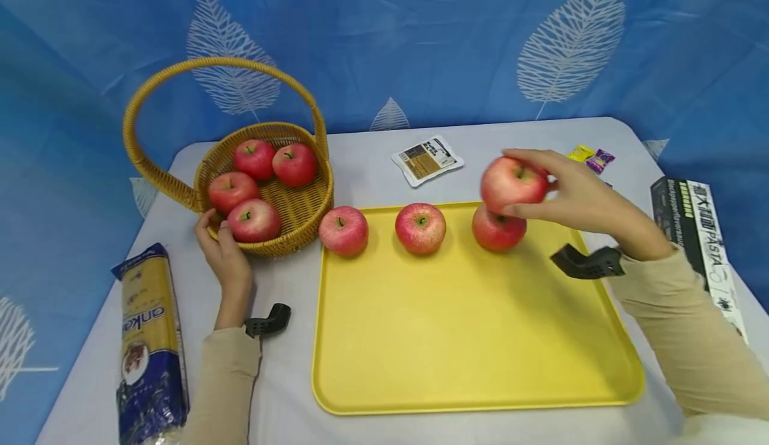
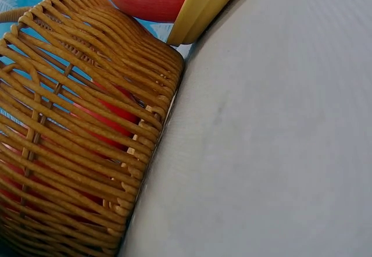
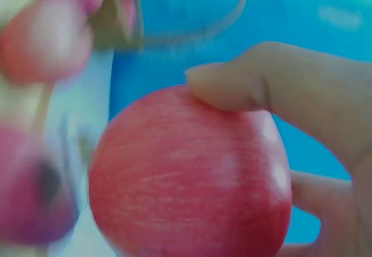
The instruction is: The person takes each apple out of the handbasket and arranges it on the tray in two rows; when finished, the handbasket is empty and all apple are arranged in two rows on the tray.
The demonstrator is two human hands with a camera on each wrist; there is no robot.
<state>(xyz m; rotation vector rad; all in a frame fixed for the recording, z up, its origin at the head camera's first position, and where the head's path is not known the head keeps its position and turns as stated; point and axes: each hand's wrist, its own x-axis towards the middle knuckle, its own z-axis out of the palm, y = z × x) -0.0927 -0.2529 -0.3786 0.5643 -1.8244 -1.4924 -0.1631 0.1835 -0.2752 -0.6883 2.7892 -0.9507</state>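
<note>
The right hand (image 1: 567,188) pinches a round, red-pink apple (image 1: 510,186) between thumb and fingers, near another red apple (image 1: 497,231) at the far edge of a yellow rectangular tray (image 1: 468,338). The left hand (image 1: 227,258) grips the rim of a golden-brown woven basket (image 1: 300,210) holding four red apples (image 1: 294,165).

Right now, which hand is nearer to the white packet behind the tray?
Right. The right hand holds an apple to the right of the packet; the left hand is farther, to its left, at the basket.

On the white bench (image 1: 285,378): flat yellow tray (image 1: 468,338), brown woven basket (image 1: 312,221), shiny blue-and-yellow bag (image 1: 146,338), white-and-brown packet (image 1: 428,160), tiny bright sweets (image 1: 581,153), black-and-white box (image 1: 697,245).
</note>
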